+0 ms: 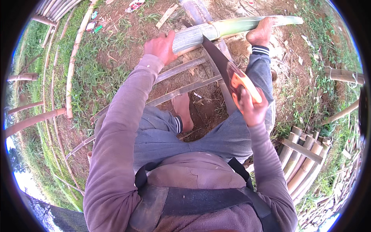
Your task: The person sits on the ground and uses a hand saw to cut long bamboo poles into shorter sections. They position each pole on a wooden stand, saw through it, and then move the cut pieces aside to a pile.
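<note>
A thick green bamboo pole point(239, 25) lies across a wooden support point(196, 11) in front of me. My left hand point(161, 47) grips its pale left end. In my right hand point(253, 106) is the orange handle of a hand saw point(221, 58). The dark blade rests against the bamboo a short way right of my left hand, and its tip shows beyond the pole's far side. My bare right foot point(262, 32) presses on the pole farther right. How deep the blade sits in the bamboo, I cannot tell.
Bamboo slats point(185, 89) run between my legs, near my other bare foot point(183, 112). Cut bamboo lengths point(303, 158) stand bundled at the right. A bamboo rail fence point(73, 69) lines the left. A split bamboo piece point(167, 16) lies on the ground ahead.
</note>
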### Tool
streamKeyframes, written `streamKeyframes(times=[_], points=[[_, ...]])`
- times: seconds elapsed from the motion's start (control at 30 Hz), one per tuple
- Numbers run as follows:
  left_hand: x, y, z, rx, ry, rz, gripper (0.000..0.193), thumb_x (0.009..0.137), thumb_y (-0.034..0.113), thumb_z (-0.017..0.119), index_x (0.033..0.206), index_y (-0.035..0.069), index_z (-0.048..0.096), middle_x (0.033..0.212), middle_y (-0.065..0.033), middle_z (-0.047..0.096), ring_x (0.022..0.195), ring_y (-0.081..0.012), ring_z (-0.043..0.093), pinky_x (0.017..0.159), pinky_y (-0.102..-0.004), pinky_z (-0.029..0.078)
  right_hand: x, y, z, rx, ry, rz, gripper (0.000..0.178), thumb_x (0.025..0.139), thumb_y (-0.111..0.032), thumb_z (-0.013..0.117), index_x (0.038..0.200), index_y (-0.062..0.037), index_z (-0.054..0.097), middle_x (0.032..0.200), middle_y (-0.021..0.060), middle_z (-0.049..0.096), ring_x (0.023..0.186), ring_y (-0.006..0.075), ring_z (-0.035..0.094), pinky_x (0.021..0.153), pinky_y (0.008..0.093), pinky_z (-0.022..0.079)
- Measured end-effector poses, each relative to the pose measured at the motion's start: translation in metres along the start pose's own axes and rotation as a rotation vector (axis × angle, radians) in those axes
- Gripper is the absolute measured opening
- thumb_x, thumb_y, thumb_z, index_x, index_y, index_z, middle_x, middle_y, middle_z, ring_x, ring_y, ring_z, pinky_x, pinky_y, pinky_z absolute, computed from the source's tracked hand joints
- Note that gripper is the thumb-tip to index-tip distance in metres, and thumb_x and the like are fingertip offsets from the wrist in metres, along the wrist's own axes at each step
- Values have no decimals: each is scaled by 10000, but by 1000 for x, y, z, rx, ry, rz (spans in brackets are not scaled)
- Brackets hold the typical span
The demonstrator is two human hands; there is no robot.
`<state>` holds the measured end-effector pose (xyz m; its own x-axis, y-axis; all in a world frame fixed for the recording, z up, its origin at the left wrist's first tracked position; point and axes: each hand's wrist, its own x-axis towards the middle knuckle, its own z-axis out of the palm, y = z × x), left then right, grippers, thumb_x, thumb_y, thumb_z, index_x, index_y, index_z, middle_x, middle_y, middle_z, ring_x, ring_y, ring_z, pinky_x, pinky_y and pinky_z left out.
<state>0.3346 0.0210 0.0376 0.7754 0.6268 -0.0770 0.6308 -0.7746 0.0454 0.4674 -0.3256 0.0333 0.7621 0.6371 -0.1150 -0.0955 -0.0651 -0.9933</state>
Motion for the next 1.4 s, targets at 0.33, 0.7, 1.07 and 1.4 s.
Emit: streamKeyframes(times=[0.33, 0.7, 1.07, 1.4], points=[[7, 10, -4, 43, 23, 16, 798, 765, 355, 881, 1453, 190, 512, 1194, -170, 704, 1055, -399, 738, 941, -546, 582, 115, 15, 71, -196, 74, -85, 299, 966, -209, 821, 1037, 55, 702, 896, 106, 753, 795, 130, 698, 703, 344, 563], [10, 15, 4, 49, 65, 37, 753, 767, 350, 881, 1408, 179, 526, 1196, -158, 709, 1093, -390, 730, 962, -566, 567, 92, 16, 55, -44, 60, -16, 270, 995, -186, 792, 1070, 54, 694, 945, 88, 757, 842, 83, 681, 708, 272, 555], [7, 10, 3, 39, -39, -34, 804, 757, 345, 889, 1442, 191, 498, 1199, -165, 704, 1106, -401, 724, 990, -555, 560, -5, -4, -1, -84, 67, -51, 137, 1031, -49, 704, 1116, 54, 669, 978, 87, 745, 843, 88, 701, 715, 235, 565], [4, 8, 5, 28, 67, -58, 790, 753, 344, 899, 1427, 199, 513, 1192, -156, 707, 1139, -402, 707, 1025, -580, 535, 55, 13, 39, -72, 55, -38, 218, 1001, -144, 775, 1056, 47, 685, 955, 75, 746, 834, 93, 682, 730, 266, 556]])
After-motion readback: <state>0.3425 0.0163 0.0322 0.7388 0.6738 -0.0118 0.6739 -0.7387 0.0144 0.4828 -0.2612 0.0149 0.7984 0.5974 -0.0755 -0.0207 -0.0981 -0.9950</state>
